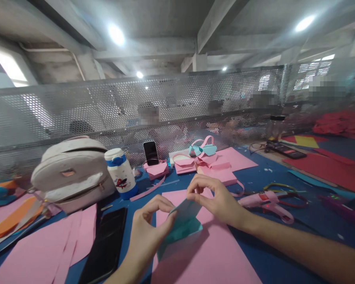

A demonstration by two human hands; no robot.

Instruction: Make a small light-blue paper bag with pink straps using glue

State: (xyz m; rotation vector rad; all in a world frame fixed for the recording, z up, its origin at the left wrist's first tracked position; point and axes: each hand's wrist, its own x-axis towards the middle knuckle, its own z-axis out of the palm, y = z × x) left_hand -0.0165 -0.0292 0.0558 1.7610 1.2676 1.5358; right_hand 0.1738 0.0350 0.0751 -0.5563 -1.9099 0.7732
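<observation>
A folded teal paper piece (185, 228) is held up over a large pink sheet (221, 260) on the blue table. My left hand (150, 228) pinches its upper left edge between thumb and fingers. At the upper right corner, my right hand (210, 197) grips the same piece with thumb and fingertips. The piece looks like a small open pouch, its inner side a deeper teal. Just beyond my hands lie several small pink paper bags (185, 165) and a teal paper bow (202, 149).
Left of the pink sheet are a black phone (106, 240), pink strips (50, 248), a water bottle (121, 173) and a white backpack (73, 169). A pink glue gun (266, 201) and scissors (284, 193) lie right. A perforated metal screen (177, 94) stands behind.
</observation>
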